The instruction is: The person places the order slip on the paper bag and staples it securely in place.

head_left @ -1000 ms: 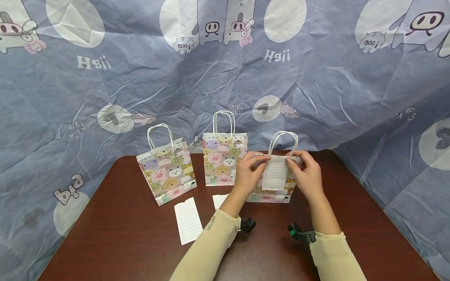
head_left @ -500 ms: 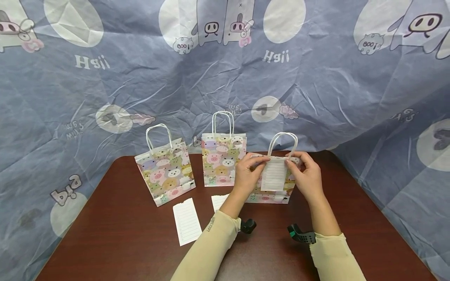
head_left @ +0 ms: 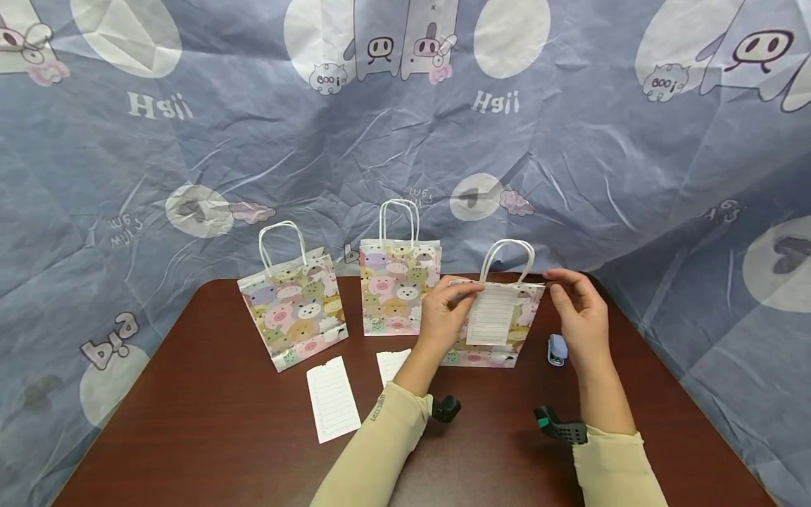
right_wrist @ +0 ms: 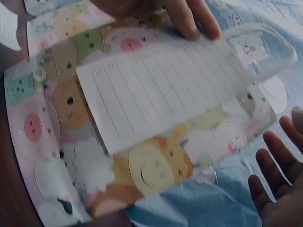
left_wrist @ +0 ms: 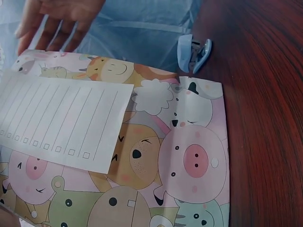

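Note:
My left hand (head_left: pixel 441 315) pinches the top edge of the right-hand paper gift bag (head_left: pixel 523 325), printed with cartoon animals, together with a lined paper slip (head_left: pixel 491 317). The slip hangs flat against the bag's front. In the right wrist view, the left fingers lie over the slip's upper part. Off the bag's right corner is my right hand (head_left: pixel 584 320), its fingers loosely spread and nothing in them. A small light-blue stapler (head_left: pixel 557 350) lies on the table below the right hand; the left wrist view shows the stapler (left_wrist: pixel 193 54) beyond the bag.
Two matching gift bags with white handles stand to the left: one tilted bag (head_left: pixel 294 310) and one upright bag (head_left: pixel 399 289). Two more lined slips lie on the dark table (head_left: pixel 209 422), a full slip (head_left: pixel 333 400) and one partly hidden slip (head_left: pixel 391 365) behind the left forearm.
My right hand has let go of the bag's top edge and the slip and moved right, bringing the stapler into sight. The left hand keeps its pinch.

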Action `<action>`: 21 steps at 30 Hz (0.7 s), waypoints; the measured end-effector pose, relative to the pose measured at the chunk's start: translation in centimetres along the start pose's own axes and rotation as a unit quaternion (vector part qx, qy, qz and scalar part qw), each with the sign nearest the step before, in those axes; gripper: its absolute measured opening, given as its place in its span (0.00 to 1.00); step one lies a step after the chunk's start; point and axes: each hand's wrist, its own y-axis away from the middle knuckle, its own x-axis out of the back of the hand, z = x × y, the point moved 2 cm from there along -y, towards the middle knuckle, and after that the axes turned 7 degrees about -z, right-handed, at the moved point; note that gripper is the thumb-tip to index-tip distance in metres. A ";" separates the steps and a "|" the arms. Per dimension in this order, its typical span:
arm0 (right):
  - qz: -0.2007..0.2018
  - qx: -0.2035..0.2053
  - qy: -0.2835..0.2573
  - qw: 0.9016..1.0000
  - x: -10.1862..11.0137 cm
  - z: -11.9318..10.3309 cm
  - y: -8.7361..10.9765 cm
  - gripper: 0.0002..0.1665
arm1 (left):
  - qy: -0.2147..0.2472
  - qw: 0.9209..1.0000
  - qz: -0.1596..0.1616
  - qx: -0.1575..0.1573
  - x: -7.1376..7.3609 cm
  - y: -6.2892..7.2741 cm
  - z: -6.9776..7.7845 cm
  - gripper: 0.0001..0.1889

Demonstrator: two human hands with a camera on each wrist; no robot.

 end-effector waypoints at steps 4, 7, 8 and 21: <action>-0.013 -0.031 0.083 0.996 1.4 0.5 0.1 0.19 | -0.001 1.000 0.001 0.001 0.0 0.0 -0.1 0.08; -0.054 -0.060 0.187 0.979 2.7 1.1 0.2 0.21 | -0.002 1.000 0.004 0.001 0.0 0.0 -0.1 0.08; -0.071 -0.068 0.219 0.971 3.3 1.4 0.2 0.22 | -0.002 1.000 0.005 0.001 0.0 0.0 -0.1 0.08; -0.230 -0.195 0.275 0.913 8.2 6.2 1.2 0.39 | 0.000 1.000 0.012 -0.005 0.1 -0.2 0.1 0.08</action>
